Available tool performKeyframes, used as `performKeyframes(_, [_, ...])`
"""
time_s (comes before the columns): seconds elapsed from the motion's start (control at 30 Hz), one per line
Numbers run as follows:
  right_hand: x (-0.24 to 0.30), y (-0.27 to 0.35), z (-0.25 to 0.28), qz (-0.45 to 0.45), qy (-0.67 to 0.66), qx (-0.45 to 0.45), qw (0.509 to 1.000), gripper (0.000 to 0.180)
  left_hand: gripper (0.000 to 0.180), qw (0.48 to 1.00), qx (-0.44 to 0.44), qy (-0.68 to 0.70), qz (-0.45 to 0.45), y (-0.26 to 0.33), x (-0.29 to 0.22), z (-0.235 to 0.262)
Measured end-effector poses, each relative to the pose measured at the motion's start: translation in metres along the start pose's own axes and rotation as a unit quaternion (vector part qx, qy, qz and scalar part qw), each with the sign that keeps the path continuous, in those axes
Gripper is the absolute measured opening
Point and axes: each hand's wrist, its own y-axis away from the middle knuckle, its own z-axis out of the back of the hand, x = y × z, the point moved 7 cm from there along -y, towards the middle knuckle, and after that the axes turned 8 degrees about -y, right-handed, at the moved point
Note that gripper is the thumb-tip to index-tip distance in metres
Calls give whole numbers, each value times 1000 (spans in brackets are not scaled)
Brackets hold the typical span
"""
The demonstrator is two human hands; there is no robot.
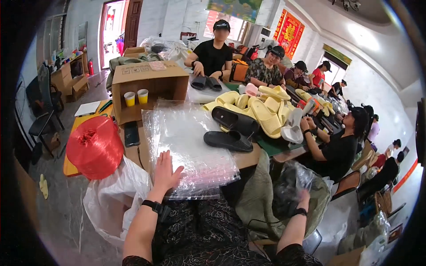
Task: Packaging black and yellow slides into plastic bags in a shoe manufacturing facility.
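Observation:
My left hand (167, 174) lies flat with its fingers spread on a stack of clear plastic bags (182, 131) at the table's near edge. To the right and lower, my right hand (303, 200) grips a clear plastic bag (289, 188) with something dark inside; its fingers are partly blurred. That bag is over the mouth of a grey-green sack (258, 195). A black slipper (228, 141) lies on the right edge of the bag stack, and another black slipper (235, 120) rests just behind it, against the yellow slippers (266, 117).
An open cardboard box (148, 80) holding two cups stands behind the stack, a phone (132, 134) before it. A red twine roll (95, 147) sits at left above a white bag (113, 195). Across the table a person (215, 55) handles dark slippers; several others sit along the right.

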Motion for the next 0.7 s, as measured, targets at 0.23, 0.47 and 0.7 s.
performKeyframes(0.23, [-111,115,-91,-22,601,96,793,56,88,996,12,-60,59,29,25,33])
performKeyframes(0.47, [-56,270,-354,373,289,346,811,30,90,992,35,-105,60,40,21,34])
performKeyframes(0.7, [-100,359,-465,358,564,329,667,75,94,986,86,-119,74,41,19,27])
